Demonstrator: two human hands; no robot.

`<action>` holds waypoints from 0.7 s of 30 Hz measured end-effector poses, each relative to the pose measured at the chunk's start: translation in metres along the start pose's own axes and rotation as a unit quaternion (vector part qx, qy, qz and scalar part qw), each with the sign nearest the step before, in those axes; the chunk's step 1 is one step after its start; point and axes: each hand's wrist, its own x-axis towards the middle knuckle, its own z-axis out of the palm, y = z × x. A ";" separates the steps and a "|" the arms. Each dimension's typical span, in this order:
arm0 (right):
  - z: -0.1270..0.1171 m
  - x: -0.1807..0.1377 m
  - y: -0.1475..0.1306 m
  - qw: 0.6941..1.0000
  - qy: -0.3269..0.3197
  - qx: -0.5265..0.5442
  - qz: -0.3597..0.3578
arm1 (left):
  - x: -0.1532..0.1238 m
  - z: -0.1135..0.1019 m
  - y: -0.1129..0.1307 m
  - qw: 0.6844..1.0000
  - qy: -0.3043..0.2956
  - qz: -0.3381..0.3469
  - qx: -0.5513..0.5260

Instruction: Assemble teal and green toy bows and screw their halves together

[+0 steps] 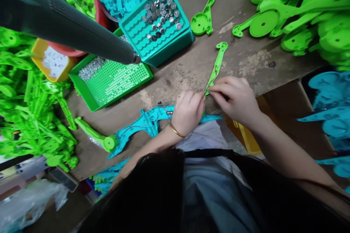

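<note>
A long, narrow green plastic part (216, 63) with thin red and dark wires along it points away from me over the table. My left hand (188, 111), wearing a ring and a gold bangle, is closed with its fingertips on the part's near end. My right hand (235, 96) pinches at the same end from the right; what is between its fingertips is too small to make out. Beneath my left hand and forearm lies a blue plastic bow-shaped part (149, 122) fitted with wires and a small circuit board, its middle partly covered.
A teal tray of button cells (157, 22) stands beyond a green basket of small metal pieces (109, 83). Green parts (300, 11) are heaped at right, more green parts (35, 105) at left. A dark pole (82, 18) crosses the upper left. Blue parts (333, 116) lie right.
</note>
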 end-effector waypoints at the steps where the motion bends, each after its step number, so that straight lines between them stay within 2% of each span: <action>1: 0.000 -0.002 0.000 1.000 0.007 -0.025 -0.017 | 0.000 0.001 0.000 1.000 0.003 0.002 0.006; 4: -0.002 -0.009 0.000 0.995 0.023 -0.083 -0.044 | -0.002 0.000 0.003 1.000 0.004 0.004 0.025; 9: -0.006 -0.013 0.001 0.999 0.024 -0.008 -0.037 | -0.009 -0.014 0.014 0.996 -0.001 -0.028 0.083; 13: -0.003 -0.007 -0.003 0.997 0.028 -0.003 -0.077 | -0.017 -0.024 0.020 0.992 -0.034 -0.061 0.107; 17: 0.002 -0.003 -0.004 0.993 0.030 -0.020 -0.111 | -0.018 -0.023 0.019 0.991 -0.050 -0.058 0.110; 21: 0.002 -0.003 -0.002 0.994 0.026 -0.002 -0.109 | -0.016 -0.020 0.019 0.990 -0.043 -0.041 0.128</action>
